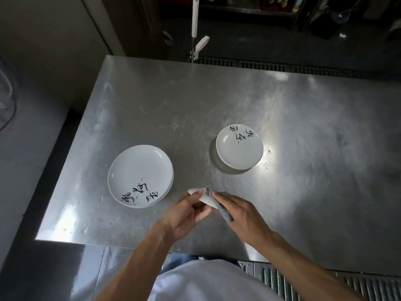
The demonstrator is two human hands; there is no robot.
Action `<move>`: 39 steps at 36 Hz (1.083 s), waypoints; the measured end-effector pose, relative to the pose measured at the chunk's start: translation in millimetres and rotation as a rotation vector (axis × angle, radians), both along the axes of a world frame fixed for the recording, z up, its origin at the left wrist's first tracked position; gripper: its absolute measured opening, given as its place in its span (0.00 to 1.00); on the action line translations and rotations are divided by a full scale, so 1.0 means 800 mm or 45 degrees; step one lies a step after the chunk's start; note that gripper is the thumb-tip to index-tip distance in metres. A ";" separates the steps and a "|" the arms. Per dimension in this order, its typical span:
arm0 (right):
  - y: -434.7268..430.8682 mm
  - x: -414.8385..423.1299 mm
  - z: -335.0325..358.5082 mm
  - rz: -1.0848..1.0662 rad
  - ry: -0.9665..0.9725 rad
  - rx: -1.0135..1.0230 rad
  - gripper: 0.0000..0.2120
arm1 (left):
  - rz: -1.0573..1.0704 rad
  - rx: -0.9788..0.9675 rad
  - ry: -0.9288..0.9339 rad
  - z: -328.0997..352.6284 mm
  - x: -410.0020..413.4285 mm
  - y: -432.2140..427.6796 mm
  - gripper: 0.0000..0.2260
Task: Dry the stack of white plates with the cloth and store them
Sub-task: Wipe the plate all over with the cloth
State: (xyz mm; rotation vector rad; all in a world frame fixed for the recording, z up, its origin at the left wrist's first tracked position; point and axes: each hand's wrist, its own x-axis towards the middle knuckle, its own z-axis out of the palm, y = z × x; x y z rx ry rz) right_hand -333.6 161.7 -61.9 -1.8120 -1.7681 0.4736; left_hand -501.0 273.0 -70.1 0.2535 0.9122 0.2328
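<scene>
Two stacks of white plates with black brush lettering sit on the steel table [217, 101]. The larger-looking stack [140, 175] is at the front left, the smaller one [239, 146] right of centre. Between them, near the front edge, both hands hold one white plate [206, 198] tilted on edge. My left hand [188, 216] grips its near side. My right hand [240, 213] presses a grey cloth [224, 211] against the plate; most of the cloth is hidden under the fingers.
A white-handled mop or squeegee pole [195, 22] stands at the table's far edge. Floor drain grates run behind the table [282, 67] and at the lower right [303, 281]. Dark shelving fills the background. The table's left edge drops to a grey floor.
</scene>
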 end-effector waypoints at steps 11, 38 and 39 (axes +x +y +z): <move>0.046 0.049 0.032 -1.045 1.189 -0.303 0.06 | -0.096 0.831 0.472 0.013 -0.010 0.001 0.14; 0.052 0.109 -0.026 -1.484 1.297 -0.465 0.09 | -0.090 0.738 0.560 -0.016 0.154 0.093 0.18; 0.056 0.112 -0.030 -1.517 1.321 -0.458 0.09 | -0.126 0.743 0.553 -0.019 0.159 0.098 0.17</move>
